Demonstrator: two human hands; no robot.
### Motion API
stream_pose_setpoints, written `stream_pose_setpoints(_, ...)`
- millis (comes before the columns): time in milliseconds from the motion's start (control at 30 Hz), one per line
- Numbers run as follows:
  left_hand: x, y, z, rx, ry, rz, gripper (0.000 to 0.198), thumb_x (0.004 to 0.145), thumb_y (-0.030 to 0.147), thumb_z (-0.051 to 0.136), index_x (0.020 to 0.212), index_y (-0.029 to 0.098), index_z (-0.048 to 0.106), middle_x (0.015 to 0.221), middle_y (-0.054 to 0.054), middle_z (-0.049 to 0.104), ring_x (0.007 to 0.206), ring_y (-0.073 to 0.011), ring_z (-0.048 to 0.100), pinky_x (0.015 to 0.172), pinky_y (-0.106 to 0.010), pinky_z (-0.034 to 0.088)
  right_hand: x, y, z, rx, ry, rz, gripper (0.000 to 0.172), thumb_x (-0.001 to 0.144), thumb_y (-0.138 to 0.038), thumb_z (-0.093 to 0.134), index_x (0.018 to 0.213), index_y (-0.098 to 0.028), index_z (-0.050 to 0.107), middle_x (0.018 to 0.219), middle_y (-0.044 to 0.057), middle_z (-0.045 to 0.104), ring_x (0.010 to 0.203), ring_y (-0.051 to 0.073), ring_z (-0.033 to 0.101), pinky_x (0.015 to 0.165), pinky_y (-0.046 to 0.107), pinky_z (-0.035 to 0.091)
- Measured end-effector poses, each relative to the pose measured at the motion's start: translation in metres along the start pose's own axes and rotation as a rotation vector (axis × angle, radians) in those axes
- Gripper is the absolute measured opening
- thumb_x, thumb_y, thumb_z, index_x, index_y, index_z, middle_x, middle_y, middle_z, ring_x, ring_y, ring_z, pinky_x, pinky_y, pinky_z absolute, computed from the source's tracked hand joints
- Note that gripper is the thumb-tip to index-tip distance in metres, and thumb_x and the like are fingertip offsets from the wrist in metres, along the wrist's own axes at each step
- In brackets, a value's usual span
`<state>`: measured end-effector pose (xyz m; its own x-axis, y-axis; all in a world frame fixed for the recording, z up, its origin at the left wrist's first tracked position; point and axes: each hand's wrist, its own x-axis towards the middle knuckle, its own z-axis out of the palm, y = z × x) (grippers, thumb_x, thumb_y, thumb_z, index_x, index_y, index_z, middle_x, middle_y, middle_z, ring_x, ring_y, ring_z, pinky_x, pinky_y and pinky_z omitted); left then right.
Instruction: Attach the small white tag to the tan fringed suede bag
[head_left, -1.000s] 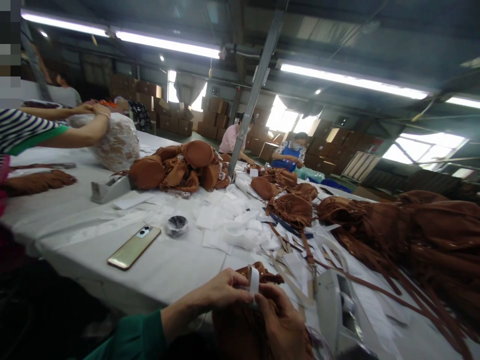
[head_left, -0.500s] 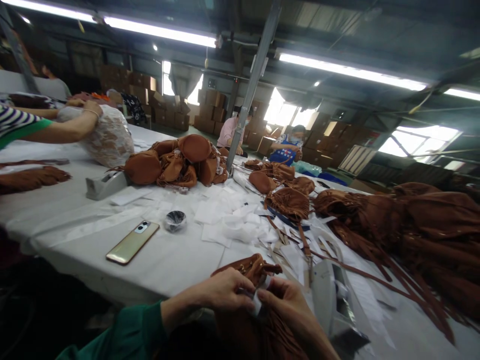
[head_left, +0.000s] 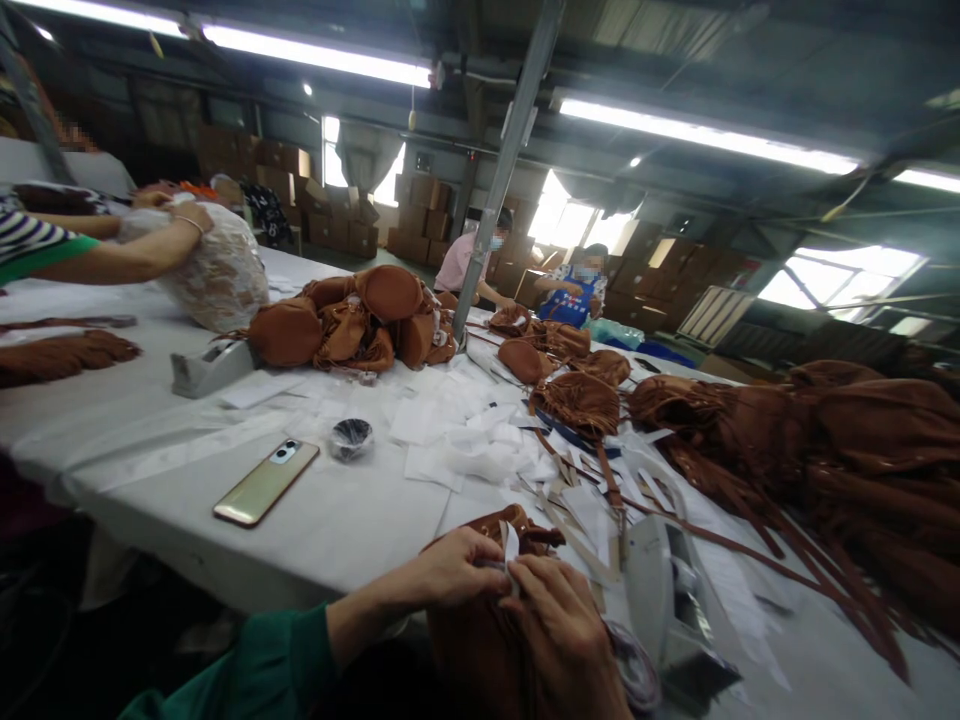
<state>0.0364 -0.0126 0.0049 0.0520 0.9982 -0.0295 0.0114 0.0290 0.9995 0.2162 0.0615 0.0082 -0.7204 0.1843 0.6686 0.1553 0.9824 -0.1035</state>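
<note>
A brown fringed bag [head_left: 469,650] rests at the near edge of the table, under both my hands. A white paper strip [head_left: 511,543] stands up at the bag's top, between my fingers. My left hand [head_left: 461,570] is closed in a pinch on the strip from the left. My right hand [head_left: 559,620] lies across the bag from the right, its fingers bent together against the strip; the fingertips are partly hidden. A grey tape dispenser [head_left: 664,610] stands just right of my right hand.
A phone [head_left: 266,483] and a wrapped black roll [head_left: 351,439] lie left. White paper pieces [head_left: 480,440], brown bags [head_left: 345,325] and a brown pile [head_left: 862,440] cover the table around a metal post [head_left: 499,190]. A co-worker's hands [head_left: 191,215] hold a wrapped bundle [head_left: 217,265]; others work behind.
My right hand has turned over the bag, its back now showing. The white strip now stands upright between my hands. A pale coil shows beside my right wrist.
</note>
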Motion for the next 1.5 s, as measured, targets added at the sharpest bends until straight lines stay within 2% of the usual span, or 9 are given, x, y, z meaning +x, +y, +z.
stream_pose_setpoints(433, -0.009, 0.002, -0.005, -0.089, -0.096, 0.022, 0.025, 0.07, 0.031, 0.067, 0.085, 0.011, 0.071, 0.071, 0.0, 0.06, 0.066, -0.0127, 0.048, 0.061, -0.022, 0.037, -0.008, -0.008, 0.008, 0.032, -0.01, -0.028, 0.034, 0.092, -0.016, 0.047, 0.126, -0.017, 0.049, 0.102, 0.01, 0.067, 0.095, 0.025, 0.063, 0.08, 0.039, 0.055)
stream_pose_setpoints(600, -0.001, -0.002, -0.004, -0.072, 0.085, -0.069, 0.023, 0.072, 0.03, 0.05, 0.056, 0.014, 0.055, 0.053, 0.003, 0.047, 0.05, -0.0094, 0.038, 0.05, -0.022, 0.03, -0.007, -0.01, 0.011, 0.01, 0.032, -0.055, 0.038, 0.092, -0.015, 0.048, 0.13, -0.018, 0.046, 0.102, 0.009, 0.067, 0.095, 0.025, 0.063, 0.082, 0.038, 0.054)
stream_pose_setpoints(800, 0.006, -0.016, 0.001, -0.004, 0.108, -0.019, 0.025, 0.072, 0.028, 0.049, 0.05, 0.018, 0.04, 0.046, 0.006, 0.035, 0.045, -0.0072, 0.028, 0.044, -0.023, 0.018, -0.001, -0.007, 0.007, 0.078, -0.044, -0.064, 0.034, 0.092, -0.015, 0.047, 0.126, -0.015, 0.047, 0.099, 0.009, 0.065, 0.093, 0.024, 0.061, 0.084, 0.04, 0.047)
stream_pose_setpoints(967, 0.006, -0.019, 0.007, 0.015, 0.158, 0.009, 0.025, 0.076, 0.03, 0.047, 0.055, 0.016, 0.047, 0.05, 0.005, 0.039, 0.046, -0.0076, 0.03, 0.046, -0.023, 0.022, 0.011, -0.006, -0.004, 0.076, -0.157, -0.067, 0.034, 0.086, -0.013, 0.05, 0.12, -0.016, 0.047, 0.095, 0.007, 0.066, 0.089, 0.024, 0.062, 0.096, 0.048, 0.032)
stream_pose_setpoints(1100, 0.002, -0.013, 0.007, 0.008, 0.164, -0.009, 0.031, 0.08, 0.035, 0.046, 0.058, 0.014, 0.054, 0.052, 0.003, 0.044, 0.047, -0.0083, 0.033, 0.047, -0.022, 0.025, 0.017, -0.007, -0.007, 0.063, -0.198, -0.074, 0.043, 0.081, -0.009, 0.048, 0.123, -0.015, 0.044, 0.096, 0.008, 0.066, 0.089, 0.024, 0.062, 0.096, 0.048, 0.03)
stream_pose_setpoints(1267, -0.01, 0.001, 0.004, 0.019, 0.033, 0.081, 0.02, 0.073, 0.031, 0.064, 0.08, 0.012, 0.068, 0.073, 0.0, 0.061, 0.066, -0.013, 0.051, 0.059, -0.02, 0.038, 0.012, -0.002, 0.0, -0.007, -0.144, -0.09, 0.053, 0.083, -0.007, 0.043, 0.136, -0.012, 0.036, 0.099, 0.009, 0.068, 0.09, 0.023, 0.063, 0.1, 0.049, 0.024)
stream_pose_setpoints(1333, -0.011, 0.002, 0.006, 0.009, 0.057, 0.138, 0.022, 0.072, 0.028, 0.067, 0.087, 0.012, 0.069, 0.082, -0.002, 0.066, 0.074, -0.0158, 0.056, 0.065, -0.021, 0.041, 0.009, 0.001, 0.003, -0.033, -0.099, -0.069, 0.058, 0.086, -0.006, 0.043, 0.142, -0.014, 0.031, 0.102, 0.009, 0.069, 0.091, 0.022, 0.065, 0.102, 0.051, 0.023)
stream_pose_setpoints(1433, -0.008, -0.003, 0.011, 0.048, 0.164, 0.157, 0.02, 0.076, 0.026, 0.061, 0.088, 0.013, 0.071, 0.085, -0.003, 0.069, 0.078, -0.0175, 0.06, 0.069, -0.022, 0.043, 0.006, 0.005, 0.003, 0.052, -0.101, -0.024, 0.062, 0.086, -0.01, 0.049, 0.144, -0.021, 0.029, 0.111, 0.009, 0.068, 0.098, 0.025, 0.065, 0.103, 0.053, 0.031)
stream_pose_setpoints(1500, -0.007, -0.007, 0.012, 0.103, 0.19, 0.132, 0.022, 0.079, 0.027, 0.059, 0.089, 0.014, 0.072, 0.083, -0.002, 0.07, 0.076, -0.0175, 0.06, 0.067, -0.022, 0.043, 0.006, 0.006, -0.003, 0.258, -0.186, 0.109, 0.06, 0.086, -0.016, 0.052, 0.142, -0.024, 0.032, 0.113, 0.008, 0.068, 0.103, 0.026, 0.064, 0.097, 0.048, 0.044)
